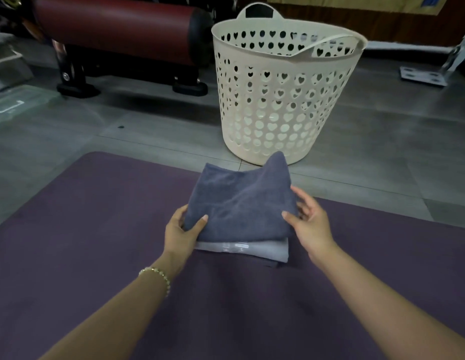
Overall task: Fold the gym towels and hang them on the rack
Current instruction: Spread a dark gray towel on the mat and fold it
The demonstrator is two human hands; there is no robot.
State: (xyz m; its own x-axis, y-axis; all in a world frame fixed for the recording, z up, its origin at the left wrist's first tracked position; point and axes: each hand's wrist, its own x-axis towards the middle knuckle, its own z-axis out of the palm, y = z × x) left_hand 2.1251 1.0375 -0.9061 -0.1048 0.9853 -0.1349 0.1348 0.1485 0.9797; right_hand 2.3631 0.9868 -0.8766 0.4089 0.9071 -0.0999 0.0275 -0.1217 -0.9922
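The left hand [183, 229] pinches the near-left corner of a folded slate-blue towel [239, 201], thumb on top and fingers underneath. The right hand [308, 219] grips its right edge, thumb on the cloth; the fingers seem to curl round the side. The towel sits over a folded pale grey towel [254, 252] on a purple exercise mat [96, 216]. A beaded bracelet [158, 278] circles the left wrist. Beyond the mat, on the grey floor, stands a cream laundry basket [278, 105] with heart-shaped holes.

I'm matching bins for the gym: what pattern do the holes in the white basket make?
Rows of heart-shaped cutouts across the laundry basket wall; head view shows it.
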